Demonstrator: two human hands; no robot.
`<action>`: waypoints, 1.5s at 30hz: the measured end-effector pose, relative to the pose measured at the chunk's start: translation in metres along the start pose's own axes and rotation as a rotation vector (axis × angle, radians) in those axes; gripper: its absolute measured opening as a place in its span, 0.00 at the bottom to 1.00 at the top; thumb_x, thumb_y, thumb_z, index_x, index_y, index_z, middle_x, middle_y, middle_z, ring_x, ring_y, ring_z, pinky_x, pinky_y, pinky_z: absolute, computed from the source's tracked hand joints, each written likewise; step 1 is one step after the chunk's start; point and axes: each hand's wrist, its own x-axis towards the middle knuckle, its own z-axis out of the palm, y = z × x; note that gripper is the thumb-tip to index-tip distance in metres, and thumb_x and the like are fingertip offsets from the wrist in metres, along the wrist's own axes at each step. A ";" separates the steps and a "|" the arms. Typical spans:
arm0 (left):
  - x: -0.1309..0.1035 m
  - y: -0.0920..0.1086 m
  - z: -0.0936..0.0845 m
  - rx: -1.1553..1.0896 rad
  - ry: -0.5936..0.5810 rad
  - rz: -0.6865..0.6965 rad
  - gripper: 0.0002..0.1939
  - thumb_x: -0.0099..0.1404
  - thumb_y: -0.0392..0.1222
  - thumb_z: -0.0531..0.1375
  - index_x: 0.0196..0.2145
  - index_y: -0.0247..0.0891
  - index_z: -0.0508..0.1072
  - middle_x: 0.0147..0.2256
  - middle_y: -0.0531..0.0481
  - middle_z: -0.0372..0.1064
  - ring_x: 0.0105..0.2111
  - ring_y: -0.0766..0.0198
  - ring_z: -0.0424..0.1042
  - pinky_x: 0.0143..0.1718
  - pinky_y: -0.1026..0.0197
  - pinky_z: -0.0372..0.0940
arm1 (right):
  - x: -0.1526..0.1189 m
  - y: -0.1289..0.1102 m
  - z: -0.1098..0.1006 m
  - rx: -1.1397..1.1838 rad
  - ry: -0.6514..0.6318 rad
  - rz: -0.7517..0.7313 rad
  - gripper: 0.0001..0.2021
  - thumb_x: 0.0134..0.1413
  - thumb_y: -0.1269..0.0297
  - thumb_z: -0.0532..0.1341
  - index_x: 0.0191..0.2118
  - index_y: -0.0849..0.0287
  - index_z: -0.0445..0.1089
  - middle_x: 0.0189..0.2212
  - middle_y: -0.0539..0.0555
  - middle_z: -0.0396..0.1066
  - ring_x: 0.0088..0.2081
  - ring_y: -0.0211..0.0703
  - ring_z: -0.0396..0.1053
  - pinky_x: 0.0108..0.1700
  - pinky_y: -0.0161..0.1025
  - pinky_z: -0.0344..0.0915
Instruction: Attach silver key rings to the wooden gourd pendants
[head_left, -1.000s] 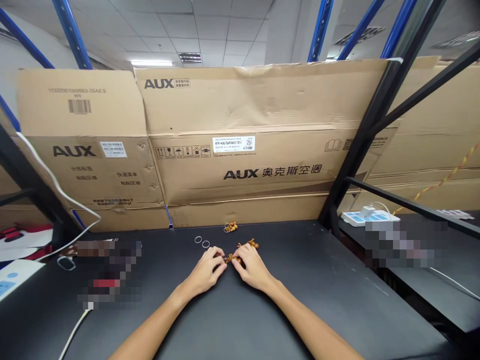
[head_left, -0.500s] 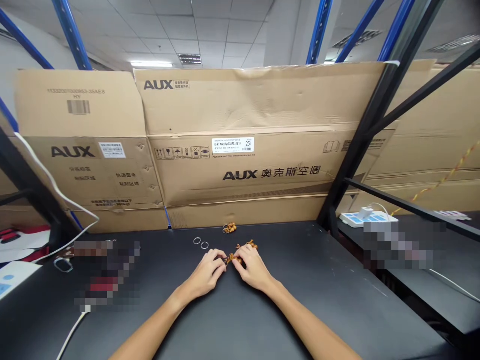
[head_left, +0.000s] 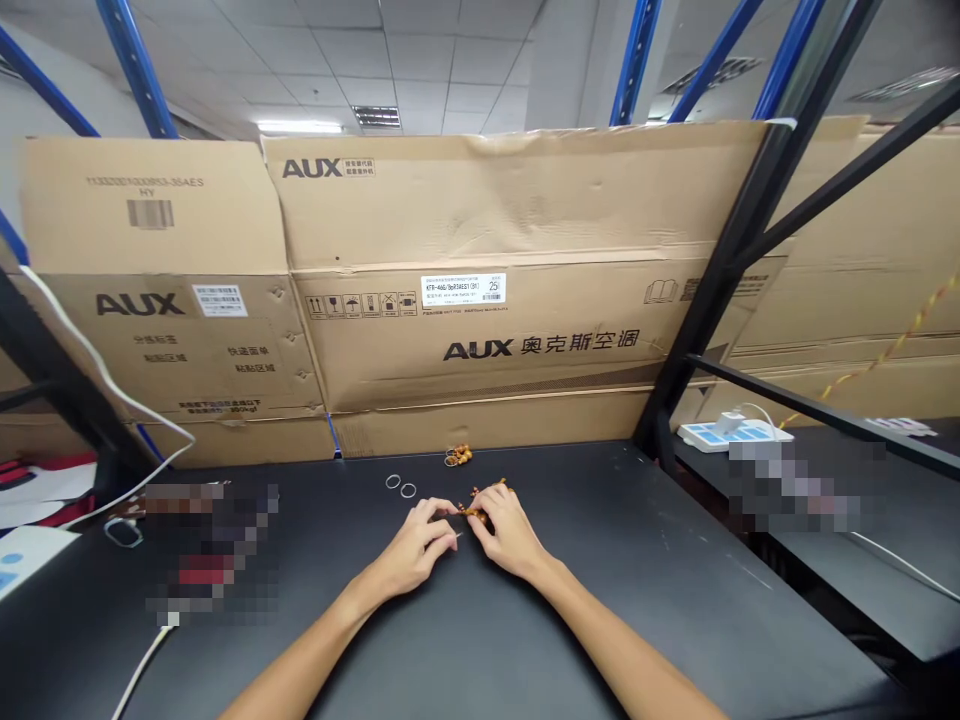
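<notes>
Now the right hand (head_left: pixel 504 525) pinches amber beads (head_left: pixel 476 514) beside the left hand (head_left: pixel 422 540), whose thumb and forefinger stand narrowly apart; a steady right hold and light left fingertips should serve best. Fingers hide most beads, left contact unclear. Beyond the left hand, two rings (head_left: pixel 408 497); farther, another bead cluster (head_left: pixel 463 455), detail too small.

Glossy beads (head_left: pixel 463 455), shiny metal-looking rings (head_left: pixel 408 497), smooth matt tabletop (head_left: pixel 660 560), matt cardboard (head_left: pixel 510 220).
</notes>
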 end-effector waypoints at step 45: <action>-0.001 -0.002 0.006 0.283 -0.005 -0.020 0.05 0.68 0.38 0.53 0.38 0.39 0.69 0.39 0.47 0.70 0.39 0.58 0.70 0.43 0.56 0.65 | 0.001 0.004 0.006 0.005 -0.049 -0.044 0.07 0.57 0.70 0.55 0.39 0.58 0.69 0.49 0.57 0.67 0.57 0.52 0.56 0.58 0.53 0.56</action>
